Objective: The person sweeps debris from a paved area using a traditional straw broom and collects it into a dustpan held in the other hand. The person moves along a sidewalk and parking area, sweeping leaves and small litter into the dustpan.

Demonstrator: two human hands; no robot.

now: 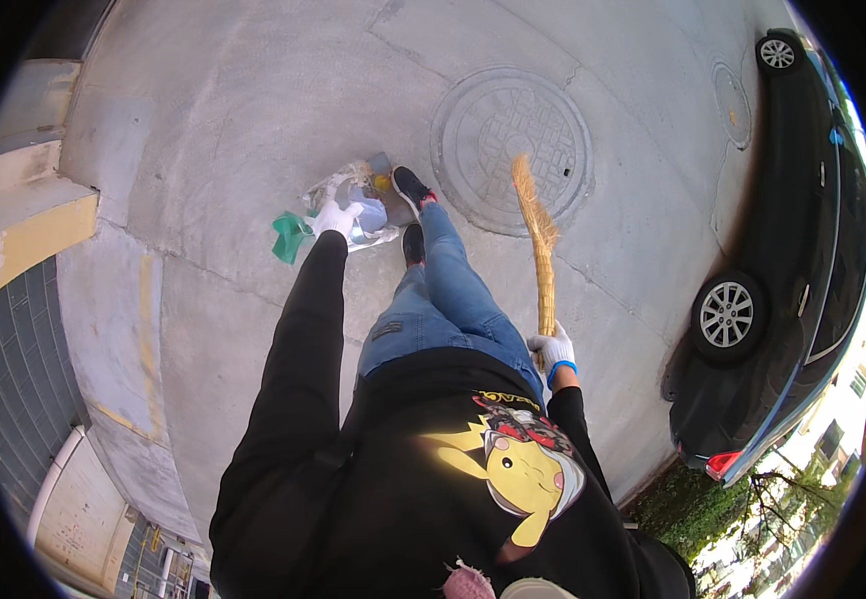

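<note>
White knit gloves cover both hands. My right hand grips the lower end of a straw broom, whose bristles point away from me over a round manhole cover. On the left, my left hand is at a clear plastic bag of rubbish; whether its fingers grip the bag cannot be told. Pale blue material lies in the bag, and a green plastic piece sticks out beside the hand. A grey flat thing, maybe a dustpan, lies partly hidden under the bag, near my shoes.
A dark car is parked along the right. At the left are a concrete step with a yellow edge and a grey tiled wall. A smaller round cover lies near the car. Cracks cross the concrete ground.
</note>
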